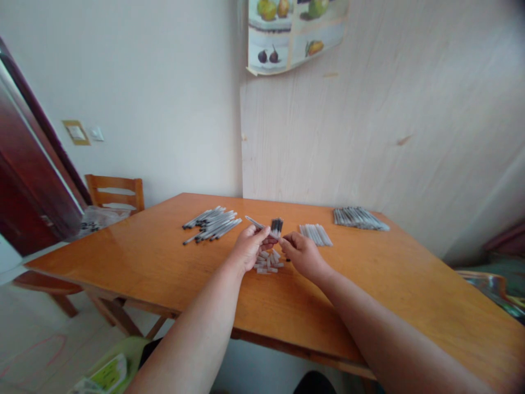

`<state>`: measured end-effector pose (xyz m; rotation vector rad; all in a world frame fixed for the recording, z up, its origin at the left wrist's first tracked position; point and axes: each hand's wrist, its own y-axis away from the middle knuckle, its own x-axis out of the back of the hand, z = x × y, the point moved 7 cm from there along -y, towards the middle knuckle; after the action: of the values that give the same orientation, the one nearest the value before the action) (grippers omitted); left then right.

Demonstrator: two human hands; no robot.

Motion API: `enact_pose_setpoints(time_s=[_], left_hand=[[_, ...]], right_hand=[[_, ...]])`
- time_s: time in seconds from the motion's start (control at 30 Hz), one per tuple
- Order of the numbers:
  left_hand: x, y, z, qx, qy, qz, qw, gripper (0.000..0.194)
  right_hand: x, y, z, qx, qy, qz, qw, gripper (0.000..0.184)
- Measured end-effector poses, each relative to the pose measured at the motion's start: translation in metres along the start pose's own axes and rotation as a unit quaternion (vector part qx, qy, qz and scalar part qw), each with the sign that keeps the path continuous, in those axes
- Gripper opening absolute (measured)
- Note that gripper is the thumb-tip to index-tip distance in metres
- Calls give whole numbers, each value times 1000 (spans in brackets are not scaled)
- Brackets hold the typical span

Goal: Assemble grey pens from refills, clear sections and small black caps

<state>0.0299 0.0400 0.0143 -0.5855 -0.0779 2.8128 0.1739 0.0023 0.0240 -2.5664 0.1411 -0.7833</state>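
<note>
My left hand (248, 247) is closed round a slim, clear-grey pen (254, 221), which slants from upper left down toward my right hand. The fingers of my right hand (302, 251) are pinched together at the pen's lower end. Whatever small part they hold is hidden. Just beyond the hands lies a small cluster of black pieces (277, 225). Below the hands is a loose heap of short, whitish translucent pieces (268, 261), partly covered by my left hand. A row of clear tubes (315, 235) lies right of the black pieces.
On the wooden table (197, 284), a loose pile of grey pens with black ends (213, 223) lies to the left. A neater bundle of pens (360, 218) lies at the far right. Behind the table's left side stands a wooden chair (115, 183) with a plastic bag (100, 216).
</note>
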Motion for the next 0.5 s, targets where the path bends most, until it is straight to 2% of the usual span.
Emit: enact_pose_setpoints(time_s=[0.07, 0.3, 0.5], left_hand=[[0, 0, 0, 2, -2, 1, 1000, 29], [2, -1, -1, 3, 6, 10, 1000, 29], [5, -4, -4, 10, 32, 13, 999, 28]], right_hand=[[0, 0, -2, 6, 1, -7, 1000, 28], [4, 0, 0, 1, 10, 10, 1000, 16], [3, -1, 5, 6, 0, 8, 1000, 17]])
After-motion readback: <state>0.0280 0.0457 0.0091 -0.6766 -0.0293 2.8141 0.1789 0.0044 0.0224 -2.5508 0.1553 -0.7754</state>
